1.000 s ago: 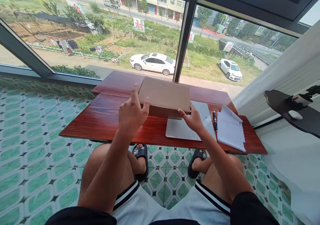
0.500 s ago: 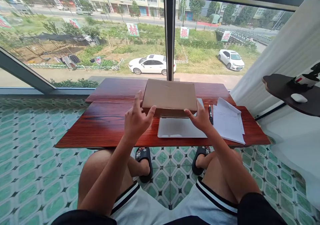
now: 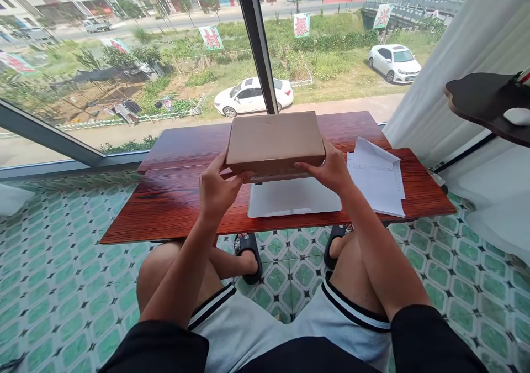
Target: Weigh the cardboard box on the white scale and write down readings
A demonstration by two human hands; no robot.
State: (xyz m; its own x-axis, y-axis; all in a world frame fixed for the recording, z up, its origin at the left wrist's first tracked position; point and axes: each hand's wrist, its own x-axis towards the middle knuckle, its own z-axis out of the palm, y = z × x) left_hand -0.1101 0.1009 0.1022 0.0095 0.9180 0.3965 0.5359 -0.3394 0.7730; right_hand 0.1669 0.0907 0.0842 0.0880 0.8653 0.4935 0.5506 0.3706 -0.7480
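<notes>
A brown cardboard box (image 3: 275, 138) is held between my two hands, over the back part of a silver laptop-like panel (image 3: 293, 199). My left hand (image 3: 219, 188) grips the box's left end, thumb against the front face and fingers at the side and underneath. At the right end, my right hand (image 3: 329, 166) has its thumb on the front face and its other fingers partly hidden behind the box. The lid looks closed. Whether the box's underside touches anything is hidden.
The dark red wooden table (image 3: 174, 196) stands against a large window. White papers (image 3: 375, 179) lie to the right of the panel. Further right, a dark shelf (image 3: 482, 99) holds a white rounded object (image 3: 517, 116), beside a white curtain (image 3: 439, 47).
My left hand, previously with its fingers spread at the box's left end, has closed onto it. My right hand still holds the right end. The view has tilted and shifted.
</notes>
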